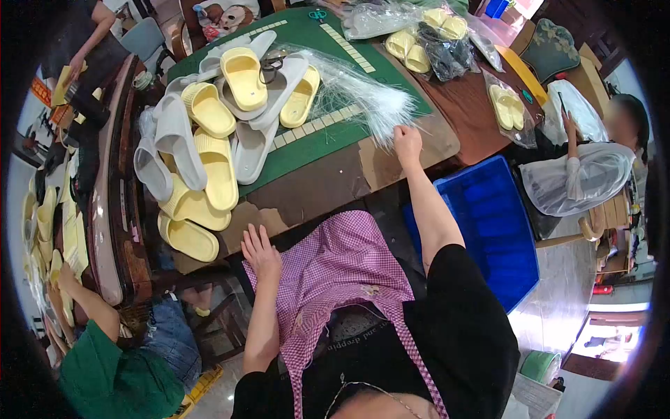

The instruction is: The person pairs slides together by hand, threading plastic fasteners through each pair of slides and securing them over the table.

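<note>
- Clear plastic, a bundle of thin transparent bags or film strips point(363, 98), lying fanned out across the green felt mat point(314, 143) on the worktop point(391, 164).
- Right hand point(407, 142) stretched forward to the near tip of that bundle, fingers closed on its end, apparently pinching a single strip or bag; exact finger placement too small to tell.
- Left hand point(260, 253) resting flat at the near worktop edge, fingers spread, holding nothing.
- Loose heap of pale yellow foam slippers point(209, 167) mixed with light grey foam slippers point(174, 136) piled on the left of the worktop, none of them wrapped; judged as the larger share of the packing yet to do.
- Pairs of yellow slippers already sealed in clear bags point(426, 38) lying at the far end, with another bagged pair point(507, 106) to the right on the brown surface; judged as the finished part.
- Blue plastic crate point(488, 223) on the floor just beside the right arm, visible inside showing no slippers.
- Pink checked apron point(335, 272) across the lap below both hands.
- Another person's green sleeve point(105, 370) at lower left, and a seated person with a large clear bag point(576, 174) at right, both well apart from the hands.
</note>
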`<state>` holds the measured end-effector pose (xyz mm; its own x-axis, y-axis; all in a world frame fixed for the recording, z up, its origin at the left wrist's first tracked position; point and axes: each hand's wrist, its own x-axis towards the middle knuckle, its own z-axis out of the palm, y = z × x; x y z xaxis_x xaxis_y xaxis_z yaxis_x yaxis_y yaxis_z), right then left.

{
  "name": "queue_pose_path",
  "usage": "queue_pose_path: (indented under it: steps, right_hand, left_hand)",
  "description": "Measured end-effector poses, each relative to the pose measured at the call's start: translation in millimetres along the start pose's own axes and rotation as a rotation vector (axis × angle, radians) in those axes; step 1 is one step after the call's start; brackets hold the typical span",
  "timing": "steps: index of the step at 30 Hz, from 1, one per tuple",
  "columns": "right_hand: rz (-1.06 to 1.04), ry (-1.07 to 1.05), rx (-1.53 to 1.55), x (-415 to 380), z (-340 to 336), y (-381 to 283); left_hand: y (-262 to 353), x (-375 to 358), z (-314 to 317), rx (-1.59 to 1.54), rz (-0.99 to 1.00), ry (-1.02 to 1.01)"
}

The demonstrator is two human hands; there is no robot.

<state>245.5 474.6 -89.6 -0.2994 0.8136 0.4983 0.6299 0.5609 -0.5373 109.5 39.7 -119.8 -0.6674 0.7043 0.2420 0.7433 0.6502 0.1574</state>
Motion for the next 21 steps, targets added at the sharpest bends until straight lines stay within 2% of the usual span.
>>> queue_pose_path:
  steps: [7,13,15,17,19,20,21]
  right_hand:
    - [0.043,0.1,0.015,-14,-11,18]
    - [0.231,0.16,0.135,-50,-41,39]
    - [0.417,0.192,0.249,-63,-53,42]
    - [0.461,0.265,0.353,-76,-53,62]
    - [0.753,0.365,0.765,-87,-65,61]
    - [0.854,0.414,0.842,-94,-74,60]
    - [0.869,0.476,0.926,-101,-76,74]
  left_hand:
    - [6,2,-5,-0.023,-0.014,-0.012]
    - [3,1,-2,0.01,-0.019,-0.015]
    - [4,0,-1,0.009,-0.003,-0.009]
    - [5,0,-2,0.027,-0.018,-0.008]
    - [4,1,-1,-0.002,-0.003,0.003]
    - [4,0,-1,-0.006,-0.006,0.0]
    - [5,0,-3,-0.01,-0.009,-0.004]
